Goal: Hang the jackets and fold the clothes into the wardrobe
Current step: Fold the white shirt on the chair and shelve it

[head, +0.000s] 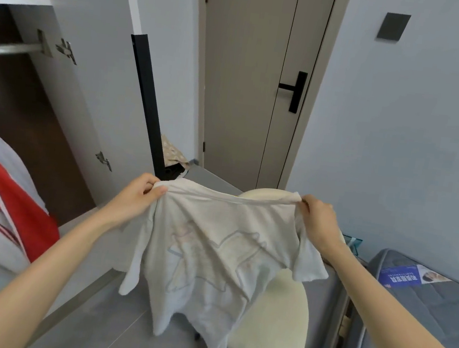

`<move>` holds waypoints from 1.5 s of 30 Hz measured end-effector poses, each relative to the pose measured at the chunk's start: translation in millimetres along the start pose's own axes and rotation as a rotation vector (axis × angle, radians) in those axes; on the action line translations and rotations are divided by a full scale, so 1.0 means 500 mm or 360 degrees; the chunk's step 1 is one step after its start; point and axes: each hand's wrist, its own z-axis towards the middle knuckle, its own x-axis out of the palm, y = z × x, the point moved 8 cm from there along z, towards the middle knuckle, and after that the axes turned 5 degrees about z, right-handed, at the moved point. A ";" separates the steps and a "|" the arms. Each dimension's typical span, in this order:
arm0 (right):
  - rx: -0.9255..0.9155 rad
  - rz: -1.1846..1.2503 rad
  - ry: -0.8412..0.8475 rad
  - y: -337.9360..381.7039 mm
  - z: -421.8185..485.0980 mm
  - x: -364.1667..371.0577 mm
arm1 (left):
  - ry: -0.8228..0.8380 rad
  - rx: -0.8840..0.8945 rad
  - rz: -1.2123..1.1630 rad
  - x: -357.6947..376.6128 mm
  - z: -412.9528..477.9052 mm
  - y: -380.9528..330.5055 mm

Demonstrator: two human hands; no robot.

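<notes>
Head view, looking down along two bare forearms: the left hand (139,194) pinches one shoulder corner of a pale cream T-shirt (211,259), thumb and curled fingers closed on the fabric. The right hand (318,219) grips the opposite shoulder in the same way. The shirt is held in the air, stretched between the hands, its shoulder line running left to right and its neckline at the top. Its long axis is vertical, with the hem pointing down toward the grey floor and both short sleeves drooping at the sides. A faint outline print shows on the cloth. Directly behind the shirt stands a cream chair (275,326). To the left is an open wardrobe (17,0), where a red and white jacket (0,202) hangs. A grey mattress (422,316) lies at the right, and a closed door (250,74) is straight ahead.
</notes>
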 end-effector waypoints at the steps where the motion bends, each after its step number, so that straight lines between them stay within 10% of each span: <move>1: 0.0002 0.0000 -0.0010 0.003 -0.002 -0.011 | 0.0013 -0.0030 -0.0014 0.004 -0.001 0.007; 8: 0.0356 0.0854 0.0224 0.044 -0.017 0.006 | 0.0185 -0.0117 -0.0096 0.015 -0.010 0.034; 17: -0.0181 -0.0153 0.0370 0.074 -0.040 0.033 | 0.0273 -0.0251 -0.0311 0.018 -0.041 0.078; 23: 0.0155 0.0440 0.0521 0.090 -0.026 0.015 | 0.0557 -0.0264 0.0038 0.037 -0.053 0.115; 29: -0.0118 0.0307 0.0423 0.148 -0.023 -0.001 | 0.0707 -0.0429 0.0340 0.050 -0.066 0.162; 39: -0.0317 0.0328 0.0195 0.163 -0.027 -0.024 | 0.0802 -0.0611 -0.1151 0.099 -0.093 0.165; 45: -0.0497 0.0224 0.0059 0.204 -0.045 -0.036 | 0.0482 -0.0257 -0.0204 0.066 -0.068 0.176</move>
